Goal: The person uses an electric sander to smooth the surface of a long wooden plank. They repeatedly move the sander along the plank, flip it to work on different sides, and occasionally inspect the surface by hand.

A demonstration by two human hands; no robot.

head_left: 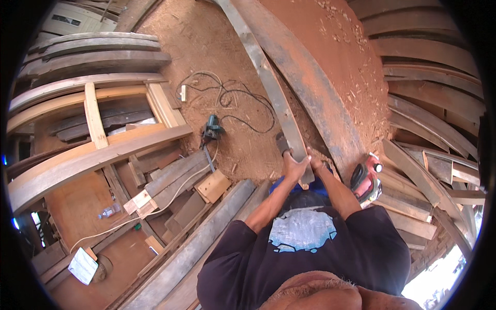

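Observation:
A long, narrow grey plank (268, 77) runs from the far edge of the view back to my body. Its near end is between my two hands, in front of my dark T-shirt. My left hand (296, 165) is closed around the plank near that end, with the thumb side toward its top. On the plank's right side is my right hand (316, 163), closed against its edge; its fingers are partly hidden. Just right of the narrow plank lies a wider, weathered board (320, 98). A small dark object (282, 143) shows beside my left hand, too unclear to name.
A green power tool (212, 128) with a tangled cable and a white socket block (183, 93) lies on the dusty ground. Beside my right arm is a red-and-black power tool (366, 178). Timber stacks (429, 51) line the right; a wooden frame (98, 150) stands left.

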